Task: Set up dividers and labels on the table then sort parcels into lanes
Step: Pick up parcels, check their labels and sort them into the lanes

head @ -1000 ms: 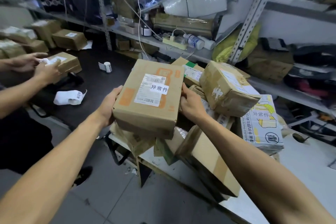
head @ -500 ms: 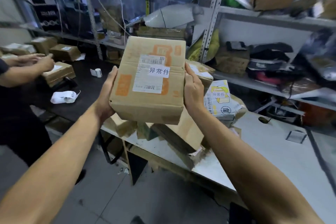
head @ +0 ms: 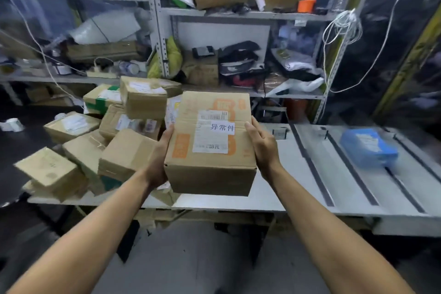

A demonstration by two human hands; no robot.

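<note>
I hold a brown cardboard parcel (head: 210, 169) with orange print and a white label above the white table (head: 286, 188). My left hand (head: 160, 157) grips its left side and my right hand (head: 261, 148) grips its right side. A heap of several cardboard parcels (head: 124, 150) lies on the table's left part. Black divider strips (head: 310, 164) run across the table's right part and mark off lanes. A blue parcel (head: 368, 148) lies in one lane at the right.
Metal shelving (head: 157, 31) behind the table is crowded with boxes, bags and cables. A dark table (head: 19, 148) with a white label roll (head: 13, 124) stands at the left. Grey floor lies below the table's front edge.
The view has swung to the right: the lanes and the blue parcel have come into sight, and the other person at the left is gone. The parcel stays between both my hands.
</note>
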